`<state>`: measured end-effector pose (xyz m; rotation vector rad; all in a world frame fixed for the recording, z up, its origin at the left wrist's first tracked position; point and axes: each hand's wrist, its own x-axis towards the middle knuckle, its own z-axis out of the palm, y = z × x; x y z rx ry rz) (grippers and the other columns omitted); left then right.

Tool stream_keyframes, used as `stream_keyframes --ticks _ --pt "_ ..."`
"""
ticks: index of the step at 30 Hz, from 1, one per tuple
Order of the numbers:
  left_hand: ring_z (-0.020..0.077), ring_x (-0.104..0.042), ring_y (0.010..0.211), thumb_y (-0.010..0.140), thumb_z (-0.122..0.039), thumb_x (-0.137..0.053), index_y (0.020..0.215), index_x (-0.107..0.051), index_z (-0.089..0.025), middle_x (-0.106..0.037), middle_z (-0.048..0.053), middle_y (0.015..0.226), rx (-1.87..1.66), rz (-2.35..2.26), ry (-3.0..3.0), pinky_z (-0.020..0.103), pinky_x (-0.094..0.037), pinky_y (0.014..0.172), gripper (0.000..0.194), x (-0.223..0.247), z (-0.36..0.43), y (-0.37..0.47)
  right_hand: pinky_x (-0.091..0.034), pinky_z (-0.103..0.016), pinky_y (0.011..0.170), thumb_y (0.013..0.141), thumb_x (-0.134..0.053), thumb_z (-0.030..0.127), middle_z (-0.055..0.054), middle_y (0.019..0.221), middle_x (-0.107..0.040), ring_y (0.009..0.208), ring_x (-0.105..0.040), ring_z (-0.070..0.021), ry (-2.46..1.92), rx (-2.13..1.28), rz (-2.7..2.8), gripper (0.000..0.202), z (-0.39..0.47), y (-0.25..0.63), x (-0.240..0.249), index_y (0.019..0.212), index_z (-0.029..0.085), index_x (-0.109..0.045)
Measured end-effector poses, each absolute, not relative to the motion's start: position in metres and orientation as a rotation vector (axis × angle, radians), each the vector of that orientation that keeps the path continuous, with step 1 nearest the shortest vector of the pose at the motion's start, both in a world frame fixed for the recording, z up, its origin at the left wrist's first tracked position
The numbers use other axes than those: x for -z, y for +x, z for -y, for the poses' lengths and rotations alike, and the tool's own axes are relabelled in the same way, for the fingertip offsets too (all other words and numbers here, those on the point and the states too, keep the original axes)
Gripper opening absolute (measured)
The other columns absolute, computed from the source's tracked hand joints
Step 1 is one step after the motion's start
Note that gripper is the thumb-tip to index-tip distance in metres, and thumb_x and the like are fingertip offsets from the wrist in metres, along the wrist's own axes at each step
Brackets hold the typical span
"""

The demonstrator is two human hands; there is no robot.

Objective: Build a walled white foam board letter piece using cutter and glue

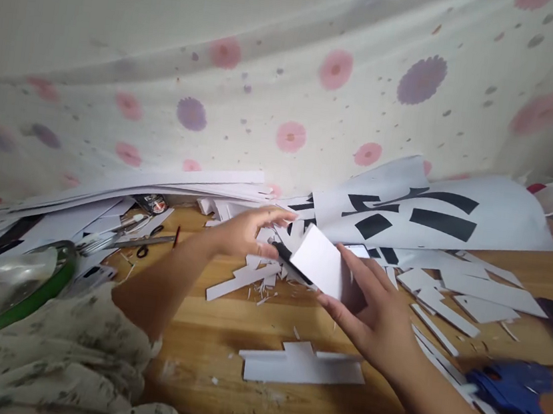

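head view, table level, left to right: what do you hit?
Clear dome with green rim → scissors → left hand → white card held in the right hand → loose white strips → blue glue gun.

A blue glue gun (511, 390), scissors (144, 242) and a floral cloth (295, 95) surround the wooden table (219, 341).

A home craft corner. Flowered cloth (294, 102) hangs behind a wooden tabletop (219, 341). Paper scraps (446, 302), scissors (144, 241) and a glue gun (511, 387) litter it
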<state>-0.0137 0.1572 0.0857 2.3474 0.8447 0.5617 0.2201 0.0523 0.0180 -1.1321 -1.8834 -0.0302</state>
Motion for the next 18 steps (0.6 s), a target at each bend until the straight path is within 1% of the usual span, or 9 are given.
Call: stream_keyframes --ticks 2,3,7,9,11,13,14,16,18 --pt "0.0333 -0.051 0.120 0.065 -0.060 -0.071 0.134 -0.044 -0.029 -0.052 0.011 0.135 -0.691 -0.617 2.036 0.044 -0.046 0.095 0.081 -0.074 -0.112 -0.008 -0.051 -0.033 0.069 0.084 -0.059 0.043 -0.012 0.108 -0.058 0.088 -0.059 -0.0215 -1.054 -0.098 1.914 0.062 -0.048 0.209 -0.026 0.138 0.019 -0.040" --pt "0.0337 -0.052 0.118 0.067 -0.063 -0.067 0.136 -0.042 -0.028 -0.052 0.012 0.134 -0.748 -0.585 1.931 0.045 -0.047 0.094 0.081 -0.069 -0.094 -0.005 -0.051 -0.035 0.071 0.084 -0.058 0.045 -0.013 0.110 -0.058 0.092 -0.058 -0.0223 -1.001 -0.157 1.949 0.064 -0.046 0.203 -0.030 0.139 0.019 -0.038" --pt "0.0321 -0.050 0.120 0.068 -0.059 -0.067 0.123 -0.052 -0.027 -0.051 0.009 0.133 -1.187 -0.597 1.679 0.044 -0.047 0.095 0.066 -0.050 -0.061 -0.006 -0.048 -0.037 0.087 0.086 -0.053 0.048 -0.014 0.124 -0.054 0.109 -0.053 -0.0233 -0.880 -0.319 2.228 0.071 -0.056 0.187 -0.045 0.145 0.017 -0.028" --pt "0.0297 -0.051 0.118 0.068 -0.055 -0.067 0.113 -0.055 -0.027 -0.056 0.007 0.124 -1.439 -0.651 1.658 0.044 -0.045 0.097 0.055 -0.042 -0.064 -0.016 -0.045 -0.034 0.094 0.093 -0.042 0.043 -0.012 0.132 -0.051 0.116 -0.050 -0.0203 -1.080 -0.366 2.356 0.061 -0.073 0.187 -0.049 0.146 0.018 -0.024" --pt "0.0265 -0.057 0.107 0.067 -0.052 -0.067 0.106 -0.055 -0.026 -0.061 0.005 0.106 -1.608 -0.762 1.700 0.042 -0.046 0.094 0.048 -0.033 -0.070 -0.029 -0.044 -0.036 0.096 0.098 -0.029 0.036 -0.014 0.131 -0.052 0.117 -0.051 -0.0214 -1.272 -0.348 2.377 0.046 -0.097 0.188 -0.047 0.138 0.017 -0.040" --pt "0.0232 -0.061 0.092 0.067 -0.049 -0.066 0.107 -0.052 -0.024 -0.061 0.004 0.092 -1.602 -0.915 1.755 0.038 -0.050 0.084 0.049 -0.024 -0.074 -0.037 -0.046 -0.039 0.093 0.095 -0.043 0.034 -0.014 0.120 -0.059 0.108 -0.057 -0.0227 -1.396 -0.355 2.468 0.034 -0.121 0.186 -0.040 0.120 0.016 -0.057" --pt "0.0223 -0.062 0.088 0.067 -0.046 -0.066 0.110 -0.051 -0.023 -0.061 0.004 0.092 -1.538 -0.997 1.783 0.037 -0.051 0.080 0.051 -0.020 -0.074 -0.039 -0.048 -0.041 0.090 0.092 -0.049 0.034 -0.012 0.118 -0.060 0.104 -0.058 -0.0219 -1.455 -0.362 2.518 0.031 -0.131 0.183 -0.036 0.116 0.016 -0.058" --pt "0.0231 -0.061 0.092 0.066 -0.040 -0.068 0.117 -0.049 -0.022 -0.062 0.007 0.102 -1.387 -1.161 1.865 0.036 -0.051 0.079 0.057 -0.013 -0.072 -0.039 -0.051 -0.041 0.085 0.090 -0.055 0.035 -0.008 0.116 -0.059 0.099 -0.060 -0.0196 -1.546 -0.377 2.610 0.031 -0.146 0.173 -0.025 0.115 0.017 -0.057" --pt "0.0261 -0.058 0.103 0.065 -0.034 -0.071 0.120 -0.050 -0.023 -0.059 0.010 0.116 -1.278 -1.294 2.009 0.038 -0.048 0.086 0.061 -0.011 -0.068 -0.035 -0.052 -0.041 0.083 0.090 -0.055 0.035 -0.008 0.117 -0.058 0.098 -0.060 -0.0191 -1.609 -0.373 2.660 0.032 -0.155 0.162 -0.015 0.117 0.017 -0.056"
